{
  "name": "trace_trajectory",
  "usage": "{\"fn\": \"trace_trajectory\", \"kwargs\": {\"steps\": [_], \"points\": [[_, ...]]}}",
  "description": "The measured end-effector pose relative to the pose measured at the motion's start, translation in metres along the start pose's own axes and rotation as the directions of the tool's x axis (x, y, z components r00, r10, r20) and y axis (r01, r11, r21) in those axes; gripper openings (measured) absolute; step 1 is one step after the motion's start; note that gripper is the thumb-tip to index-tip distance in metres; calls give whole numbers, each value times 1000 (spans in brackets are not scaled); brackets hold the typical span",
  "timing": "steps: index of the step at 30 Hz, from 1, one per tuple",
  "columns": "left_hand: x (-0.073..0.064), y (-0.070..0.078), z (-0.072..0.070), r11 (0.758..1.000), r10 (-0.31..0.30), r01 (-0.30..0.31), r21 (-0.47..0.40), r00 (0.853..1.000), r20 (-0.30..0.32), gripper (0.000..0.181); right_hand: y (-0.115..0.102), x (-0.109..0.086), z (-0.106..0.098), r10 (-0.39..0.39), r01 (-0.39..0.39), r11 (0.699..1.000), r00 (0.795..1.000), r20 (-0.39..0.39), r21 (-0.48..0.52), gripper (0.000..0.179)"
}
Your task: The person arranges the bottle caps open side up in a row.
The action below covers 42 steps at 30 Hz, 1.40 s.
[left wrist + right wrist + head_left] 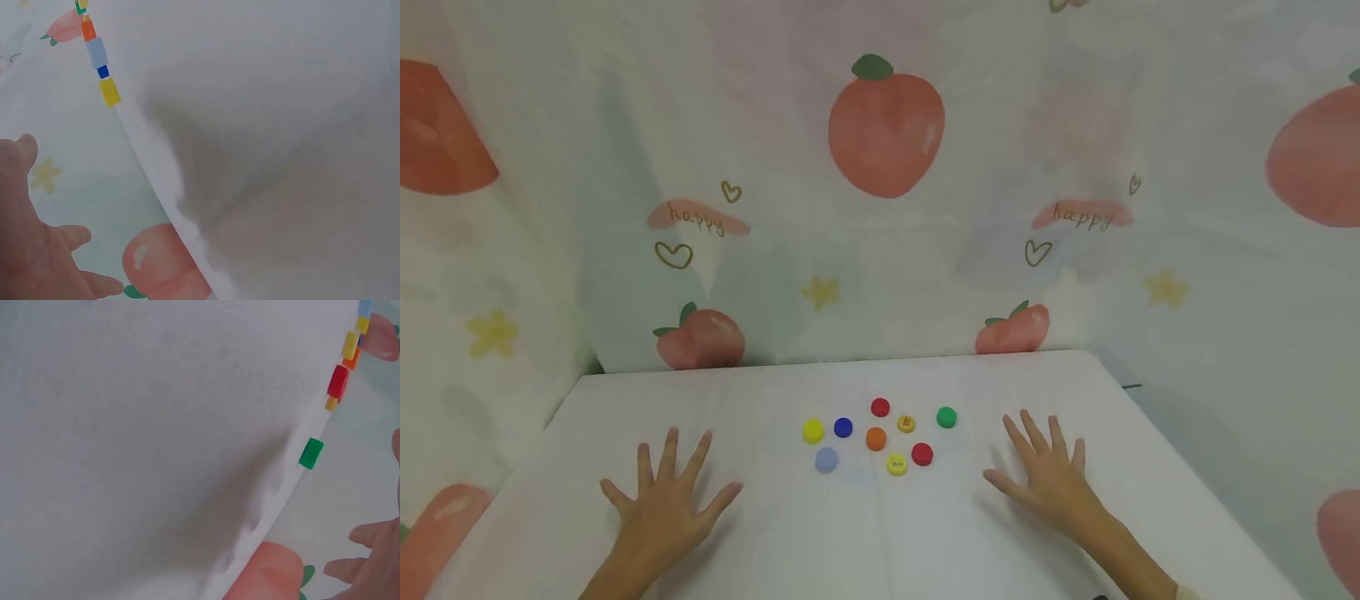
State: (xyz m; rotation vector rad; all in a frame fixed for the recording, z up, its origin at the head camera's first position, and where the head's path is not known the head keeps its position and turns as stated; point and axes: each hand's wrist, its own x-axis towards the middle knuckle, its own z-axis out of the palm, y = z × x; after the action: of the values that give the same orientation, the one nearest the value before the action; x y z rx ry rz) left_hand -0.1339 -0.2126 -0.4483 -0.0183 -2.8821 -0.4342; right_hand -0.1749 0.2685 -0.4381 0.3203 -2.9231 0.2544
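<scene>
Several small round bottle caps lie loosely grouped on the white table: a yellow cap point(813, 431), a dark blue cap point(843, 427), a light blue cap point(826, 460), an orange cap point(876, 439), two red caps point(922, 454), a green cap point(947, 417) and two yellowish caps with marks point(897, 464). To their left my left hand point(661, 517) is spread with straight fingers, holding nothing. On the other side my right hand point(1056, 487) is spread too, also holding nothing; the green cap is nearest to it. Both wrist views show shadows on the cloth below the hands.
The table point(805, 542) has a white cover, with a crease down its middle. Behind and at both sides hangs a curtain point(880, 275) printed with peaches, hearts and stars. A thin dark stick-like thing point(1132, 386) shows by the table's right edge.
</scene>
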Motion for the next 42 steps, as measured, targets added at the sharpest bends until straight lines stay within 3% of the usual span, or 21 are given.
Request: {"fn": "trace_trajectory", "kwargs": {"steps": [16,26,32,38,42], "points": [[-3,13,-1,999,34,-33,-25,999,10,89,-13,-3,-1,-56,58,997,998,-40,45,83],[-1,17,7,999,35,-35,-25,999,21,89,-28,5,1,-111,112,989,994,-12,100,79],[-1,22,10,995,88,-88,-35,996,-9,87,-34,9,3,-136,139,982,990,-30,124,73],[3,24,12,985,151,-155,-78,987,-49,81,-46,19,6,-120,119,975,993,-6,186,63],[4,27,15,974,168,-170,-148,985,-26,75,-57,25,10,-120,112,966,993,19,232,60]]}}
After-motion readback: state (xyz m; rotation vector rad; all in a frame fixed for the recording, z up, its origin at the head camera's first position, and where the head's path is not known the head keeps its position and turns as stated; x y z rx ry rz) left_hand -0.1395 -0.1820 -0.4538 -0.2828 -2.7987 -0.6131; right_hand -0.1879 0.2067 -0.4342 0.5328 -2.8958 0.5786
